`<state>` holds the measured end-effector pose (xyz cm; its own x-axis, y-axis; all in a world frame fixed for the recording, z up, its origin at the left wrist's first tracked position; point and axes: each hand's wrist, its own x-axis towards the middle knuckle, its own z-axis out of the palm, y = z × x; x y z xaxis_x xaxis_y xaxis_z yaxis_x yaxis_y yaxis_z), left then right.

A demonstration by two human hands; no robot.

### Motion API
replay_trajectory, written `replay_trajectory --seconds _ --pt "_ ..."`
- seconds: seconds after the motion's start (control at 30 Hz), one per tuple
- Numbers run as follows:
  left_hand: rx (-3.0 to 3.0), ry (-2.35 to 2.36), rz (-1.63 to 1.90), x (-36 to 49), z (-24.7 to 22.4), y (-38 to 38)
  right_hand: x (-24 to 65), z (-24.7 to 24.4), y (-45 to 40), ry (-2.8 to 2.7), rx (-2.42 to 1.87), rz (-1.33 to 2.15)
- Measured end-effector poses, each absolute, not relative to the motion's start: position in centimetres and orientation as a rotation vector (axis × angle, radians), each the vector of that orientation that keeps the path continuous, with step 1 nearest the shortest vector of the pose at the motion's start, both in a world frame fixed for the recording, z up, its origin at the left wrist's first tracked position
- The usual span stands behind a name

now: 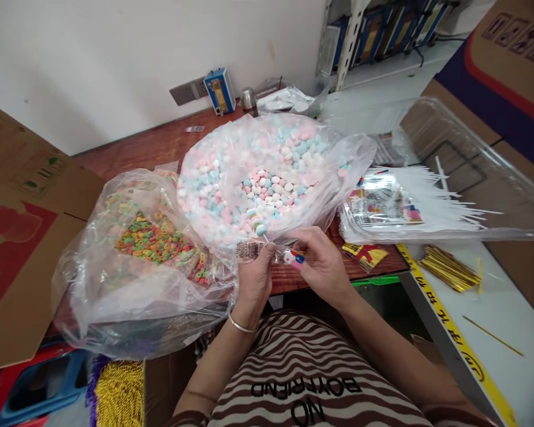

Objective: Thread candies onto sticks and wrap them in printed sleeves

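Observation:
My left hand [254, 276], with a bracelet on its wrist, pinches a white stick that carries a candy skewer [258, 224] of colourful rings and round sweets. A small clear printed bag [292, 259] with pink, red and blue marks sits between my hands. My right hand [323, 261] is closed on its edge, thumb against fingers. Right behind my hands lies a large clear bag [196, 178] of pastel pink, white and blue candies. To the left, another clear bag [115, 296] holds small colourful ring candies [149, 240].
At right, a clear plastic tray [485, 172] holds white sticks [454, 207] and printed bags. Gold twist ties [449, 268] lie on the white surface beside it. Cardboard boxes [22, 225] flank both sides. A blue device [220, 91] and metal cup [248, 99] stand by the wall.

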<state>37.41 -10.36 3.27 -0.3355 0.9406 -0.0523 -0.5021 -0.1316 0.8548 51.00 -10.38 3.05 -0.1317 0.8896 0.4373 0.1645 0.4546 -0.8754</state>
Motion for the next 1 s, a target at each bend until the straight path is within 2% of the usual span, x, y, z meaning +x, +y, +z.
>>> replay_trajectory --seconds 0.1,0.2,0.37,0.57,0.7,0.9,1.0 --pt "0.563 0.925 1.654 37.7 3.5 -10.3 51.2 2.6 -10.2 -1.812 -0.834 0.470" --pt "0.512 0.909 1.552 37.6 3.7 -10.4 51.4 2.1 -10.1 -1.867 -0.797 0.331" --pt "0.424 1.000 1.573 37.0 3.4 -10.3 51.3 2.0 -10.1 -1.791 -0.864 0.349" --pt "0.607 0.963 1.429 36.3 3.5 -10.7 51.5 2.2 -9.7 -1.788 -0.818 0.420" --pt "0.663 1.029 1.452 36.4 3.7 -10.9 51.5 1.8 -9.6 -1.838 -0.751 0.494" --pt "0.640 0.944 1.369 36.5 3.4 -11.0 51.6 1.4 -9.9 -1.825 -0.809 0.291" --pt "0.636 0.903 1.291 36.3 3.6 -11.1 51.7 1.5 -9.9 -1.826 -0.809 0.353"
